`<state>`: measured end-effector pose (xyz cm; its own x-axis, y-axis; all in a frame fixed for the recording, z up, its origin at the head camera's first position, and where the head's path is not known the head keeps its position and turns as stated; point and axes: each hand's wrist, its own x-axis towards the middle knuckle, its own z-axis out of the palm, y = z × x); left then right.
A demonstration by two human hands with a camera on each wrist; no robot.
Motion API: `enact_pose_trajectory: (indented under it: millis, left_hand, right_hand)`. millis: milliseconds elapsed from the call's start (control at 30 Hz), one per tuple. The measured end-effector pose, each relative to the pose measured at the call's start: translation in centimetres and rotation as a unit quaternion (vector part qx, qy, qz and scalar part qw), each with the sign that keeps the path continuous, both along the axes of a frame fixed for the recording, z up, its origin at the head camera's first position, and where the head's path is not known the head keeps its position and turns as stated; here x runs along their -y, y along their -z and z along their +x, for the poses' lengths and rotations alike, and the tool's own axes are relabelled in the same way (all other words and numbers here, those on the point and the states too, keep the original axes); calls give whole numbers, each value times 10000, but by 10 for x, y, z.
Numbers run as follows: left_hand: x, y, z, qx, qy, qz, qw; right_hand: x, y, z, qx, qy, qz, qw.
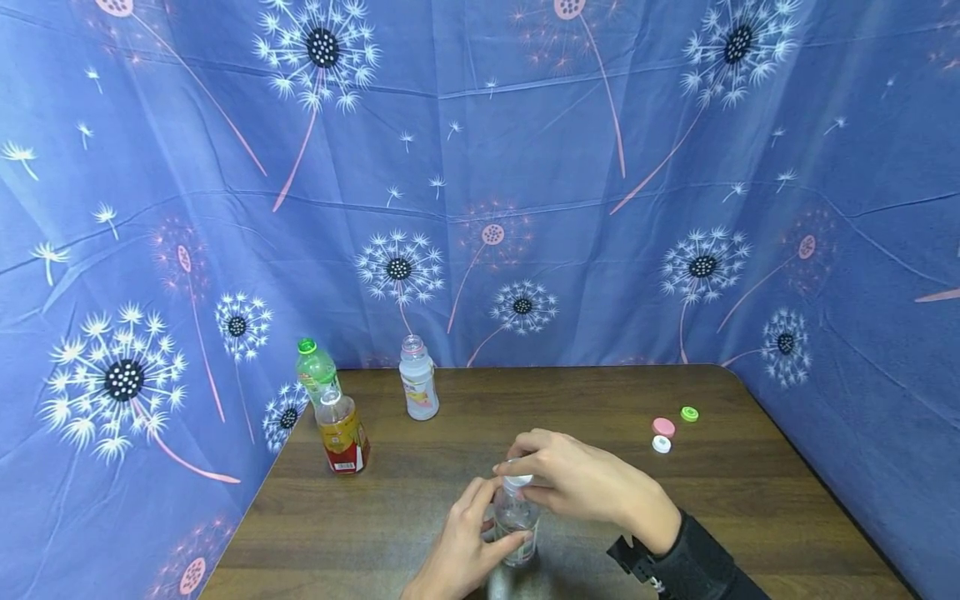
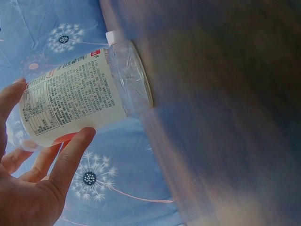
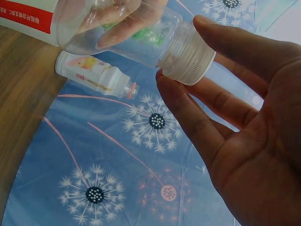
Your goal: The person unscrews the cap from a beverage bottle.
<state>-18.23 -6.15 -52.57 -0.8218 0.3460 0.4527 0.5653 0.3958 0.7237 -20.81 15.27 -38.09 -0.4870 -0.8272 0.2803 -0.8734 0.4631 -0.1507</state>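
A clear plastic bottle (image 1: 516,510) stands upright near the front middle of the table; its printed label (image 2: 70,96) shows in the left wrist view. My left hand (image 1: 467,540) holds the bottle's body, with the thumb on one side and fingers on the other. At the top, my right hand (image 1: 592,482) pinches the white ridged cap (image 3: 192,61) between thumb and fingers. The cap sits on the bottle's neck; whether it is loose or tight I cannot tell.
Back left stand a green bottle (image 1: 318,367), a bottle with a yellow-red label (image 1: 345,437) and a white bottle (image 1: 419,385), all uncapped. A pink cap (image 1: 663,427), a white cap (image 1: 662,444) and a green cap (image 1: 689,413) lie at the right on the wooden table (image 1: 750,500).
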Motion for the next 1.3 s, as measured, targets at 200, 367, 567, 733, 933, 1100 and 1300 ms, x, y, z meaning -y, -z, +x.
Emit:
enact_pose_trajectory:
  millis: [200, 367, 567, 733, 933, 1100, 1300]
  left_hand:
    - [0, 2, -2, -30, -48, -1, 10000]
    - [0, 2, -3, 69, -33, -21, 10000]
    - [0, 3, -2, -12, -60, -37, 10000]
    - [0, 3, -2, -133, -78, -25, 9999]
    - [0, 3, -2, -158, -130, 11, 9998]
    - [1, 1, -3, -58, -119, -26, 9999]
    - [1, 0, -1, 13, -81, -31, 10000]
  right_hand:
    - [3, 4, 1, -255, 247, -6, 9994]
    - [4, 9, 0, -593, 382, -76, 9975]
    - [7, 17, -1, -1057, 608, -286, 9921]
    - [12, 22, 0, -1412, 858, -439, 9853]
    - [16, 25, 3, -1541, 1113, -602, 9799]
    - [17, 30, 4, -1611, 1192, -804, 9764]
    - [18, 35, 7, -1650, 1250, -961, 9736]
